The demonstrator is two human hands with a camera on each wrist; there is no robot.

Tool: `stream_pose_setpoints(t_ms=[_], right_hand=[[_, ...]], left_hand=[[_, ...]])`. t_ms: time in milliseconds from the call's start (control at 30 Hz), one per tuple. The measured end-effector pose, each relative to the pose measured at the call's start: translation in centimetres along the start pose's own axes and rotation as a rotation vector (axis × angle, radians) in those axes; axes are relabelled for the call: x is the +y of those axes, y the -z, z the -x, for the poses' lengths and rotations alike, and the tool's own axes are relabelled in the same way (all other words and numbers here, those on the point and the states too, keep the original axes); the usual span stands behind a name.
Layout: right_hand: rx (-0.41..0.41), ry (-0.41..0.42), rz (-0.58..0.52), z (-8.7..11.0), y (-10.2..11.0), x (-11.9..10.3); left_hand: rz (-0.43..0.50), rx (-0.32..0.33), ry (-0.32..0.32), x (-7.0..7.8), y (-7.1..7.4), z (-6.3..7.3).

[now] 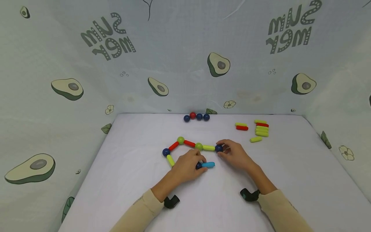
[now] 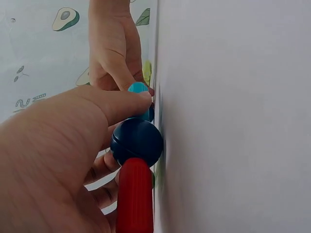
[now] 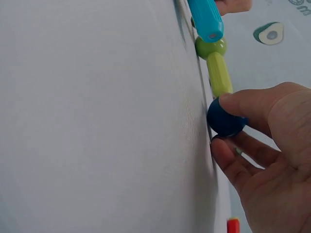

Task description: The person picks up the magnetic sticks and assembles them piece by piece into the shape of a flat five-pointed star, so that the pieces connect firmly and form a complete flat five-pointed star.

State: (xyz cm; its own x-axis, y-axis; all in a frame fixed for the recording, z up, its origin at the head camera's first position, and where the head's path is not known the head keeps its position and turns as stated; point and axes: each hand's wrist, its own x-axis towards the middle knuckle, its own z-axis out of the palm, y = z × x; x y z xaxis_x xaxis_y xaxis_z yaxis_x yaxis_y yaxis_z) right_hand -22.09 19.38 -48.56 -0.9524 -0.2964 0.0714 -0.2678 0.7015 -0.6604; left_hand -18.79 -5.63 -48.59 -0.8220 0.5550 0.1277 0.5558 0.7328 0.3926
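Beige sleeves (image 1: pixel 142 211) nearest, our left hand (image 1: pixel 188 165) pinches a cyan rod (image 1: pixel 209 164), our right hand (image 1: pixel 235 155) a navy ball (image 1: pixel 218 148); our loop (image 1: pixel 189 143) looks nearly closed, spare rods (image 1: pixel 262 130) unused.

A white table (image 1: pixel 290 170) fills the lower middle of the head view, with a pale cloth (image 1: pixel 185 48) hanging behind it and at both sides. The cloth is printed with halved avocados (image 1: pixel 218 65), green leaves (image 1: pixel 326 140), outlined flowers (image 1: pixel 346 152) and two blocks of grey lettering (image 1: pixel 108 37). A dark shape (image 1: pixel 370 100), cut off at the right edge, is perhaps another print.
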Motion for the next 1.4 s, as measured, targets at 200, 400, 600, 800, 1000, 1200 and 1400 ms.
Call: stream_pose_setpoints(t_ms=[200,400,600,800,1000,1200,1400], right_hand=[[-0.007,0.001,-0.01,0.8,-0.1,-0.3],[-0.023,0.006,-0.032,1.6,-0.2,-0.7],[-0.043,0.001,-0.012,2.2,-0.4,-0.9],[-0.053,-0.01,-0.023,2.5,-0.5,-1.0],[-0.061,0.001,-0.03,2.6,-0.6,-1.2],[-0.064,0.028,-0.033,2.9,-0.7,-1.4],[-0.101,0.028,-0.035,3.3,-0.6,-1.6]], left_hand=[[0.014,0.017,0.019,-0.1,-0.1,-0.1],[0.04,0.024,0.031,-0.1,-0.1,-0.1],[0.058,0.027,0.05,0.1,-0.1,-0.2],[0.049,0.058,0.078,0.2,-0.3,-0.2],[0.052,0.076,0.083,0.1,-0.4,-0.3],[0.159,0.081,0.13,0.0,-0.4,-0.3],[0.132,0.117,0.287,0.1,0.3,-0.2]])
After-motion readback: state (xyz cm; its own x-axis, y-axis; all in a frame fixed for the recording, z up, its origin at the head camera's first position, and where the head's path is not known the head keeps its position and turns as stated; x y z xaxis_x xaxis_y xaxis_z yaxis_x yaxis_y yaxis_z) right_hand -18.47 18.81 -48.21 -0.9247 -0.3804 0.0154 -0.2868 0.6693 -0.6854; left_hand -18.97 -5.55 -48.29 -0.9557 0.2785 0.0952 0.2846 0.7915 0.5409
